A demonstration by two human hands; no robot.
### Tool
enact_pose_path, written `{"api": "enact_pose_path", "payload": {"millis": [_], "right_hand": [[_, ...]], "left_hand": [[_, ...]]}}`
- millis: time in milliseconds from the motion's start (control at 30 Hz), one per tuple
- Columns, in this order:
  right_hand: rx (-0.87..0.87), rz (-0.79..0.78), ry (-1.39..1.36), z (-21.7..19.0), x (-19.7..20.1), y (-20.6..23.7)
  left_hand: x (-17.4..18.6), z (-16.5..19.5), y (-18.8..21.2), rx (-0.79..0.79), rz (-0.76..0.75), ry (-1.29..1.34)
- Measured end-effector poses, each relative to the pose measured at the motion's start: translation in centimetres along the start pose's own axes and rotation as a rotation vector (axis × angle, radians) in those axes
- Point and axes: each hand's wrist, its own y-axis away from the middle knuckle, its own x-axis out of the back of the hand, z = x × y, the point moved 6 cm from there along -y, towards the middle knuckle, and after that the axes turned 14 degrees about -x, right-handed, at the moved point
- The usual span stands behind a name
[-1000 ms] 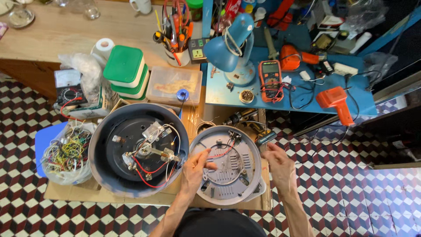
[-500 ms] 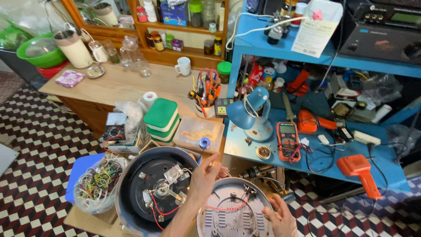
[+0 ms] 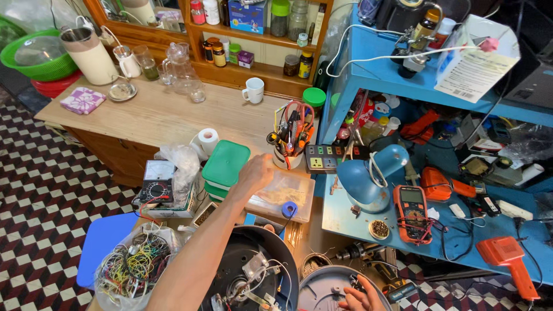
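My left hand (image 3: 256,173) is stretched out over the wooden bench, its fingertips just short of a white cup of pliers and screwdrivers (image 3: 290,151). It hovers above a clear plastic box (image 3: 285,193) and beside stacked green-lidded containers (image 3: 224,164); I see nothing in it. My right hand (image 3: 360,299) lies at the bottom edge, fingers spread on a grey round appliance housing (image 3: 319,291) with red wires. A black round appliance base (image 3: 253,268) with exposed parts sits under my left forearm.
A blue tape roll (image 3: 289,208) lies on the box edge. A bag of tangled wires (image 3: 131,270) and an analog meter (image 3: 155,181) sit left. On the blue bench are a blue lamp (image 3: 366,178), an orange multimeter (image 3: 410,212), a power strip (image 3: 322,158) and an orange gun-shaped tool (image 3: 510,259).
My head has tipped up, showing the shelves. My left hand has left the grey housing and reached forward toward the tool cup. My right hand stays on the housing.
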Motion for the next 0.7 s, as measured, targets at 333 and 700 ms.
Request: {"api": "enact_pose_path", "payload": {"millis": [333, 700], "right_hand": [[-0.024, 0.105, 0.032, 0.2, -1.2, 1.1], [0.051, 0.139, 0.005, 0.8, -0.7, 1.3]], "left_hand": [[-3.7, -2.7, -4.3, -0.001, -0.004, 0.120], [-2.8, -6.1, -1.9, 0.039, -0.020, 0.112]]}}
